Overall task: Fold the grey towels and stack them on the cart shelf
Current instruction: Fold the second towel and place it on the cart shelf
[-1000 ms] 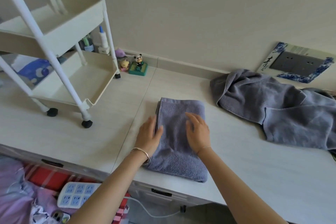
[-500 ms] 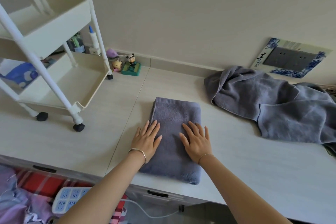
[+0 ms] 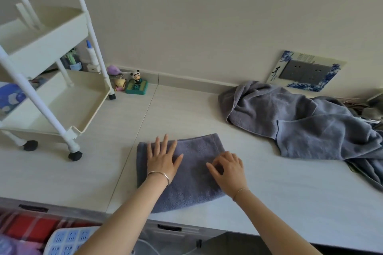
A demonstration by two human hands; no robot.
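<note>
A folded grey towel (image 3: 192, 184) lies on the pale tabletop just in front of me. My left hand (image 3: 162, 159) rests flat on its left part, fingers straight and spread. On the towel's right part my right hand (image 3: 229, 170) rests with bent fingers and the thumb out to the left. A heap of unfolded grey towels (image 3: 300, 122) lies at the right by the wall. The white cart (image 3: 93, 114) stands on the tabletop at the left; its lower shelf and upper shelf (image 3: 47, 41) show nothing inside.
Small figurines, one a panda (image 3: 136, 83), stand by the wall behind the cart's wheel (image 3: 75, 155). A blue-patterned socket panel (image 3: 304, 71) is on the wall at the right. Below the table's front edge lie a power strip (image 3: 68, 240) and red plaid fabric (image 3: 31, 223).
The towel now lies broader and shorter under my hands, which sit farther apart. My right hand's fingers have gone from flat to bent. The view shifted; the cart looks farther left.
</note>
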